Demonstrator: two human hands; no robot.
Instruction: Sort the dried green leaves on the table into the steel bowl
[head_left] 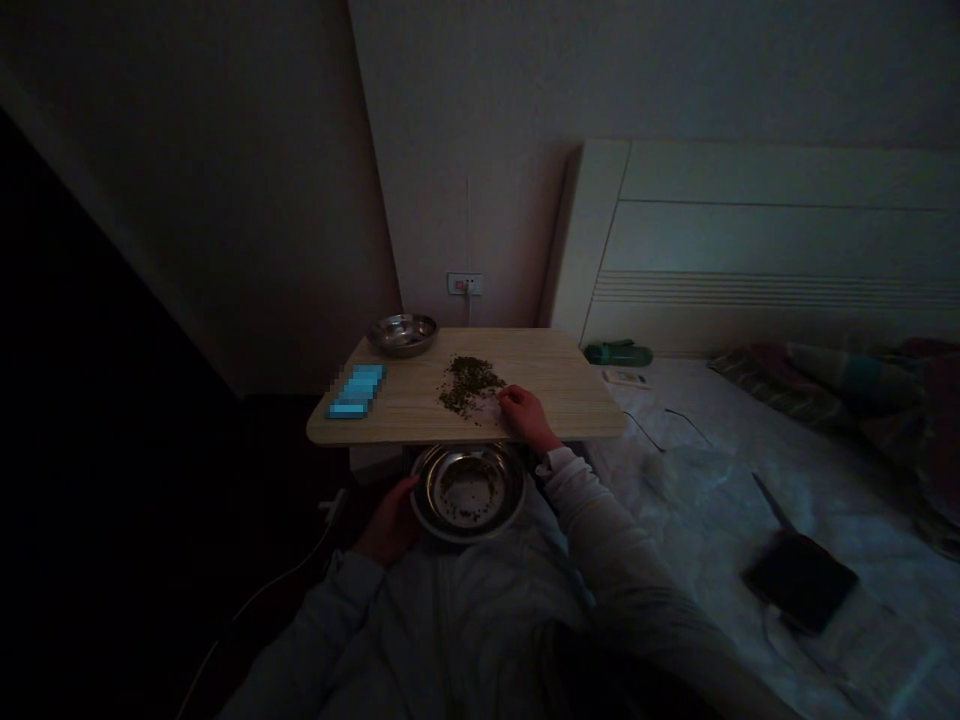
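Observation:
My left hand [391, 522] grips the left rim of a steel bowl [512, 512] below the front edge of a small wooden table [405, 420]. Small dark bits lie scattered in that bowl. On the tabletop is a loose heap of small dark green bits [472, 380], possibly dried beans or seeds. My right hand [527, 415] rests at the heap's right front side, fingers bent and pressed together. Whatever is between those fingertips is hidden. A second steel bowl [405, 343] stands at the table's back left corner.
A lit phone [358, 390] lies at the table's left. On the bed to the right are a green bottle [619, 353], glasses [667, 430], a dark flat object [801, 580] and rumpled bedding [832, 385]. A white cable [262, 585] runs along the left. A wall socket [465, 284] is behind.

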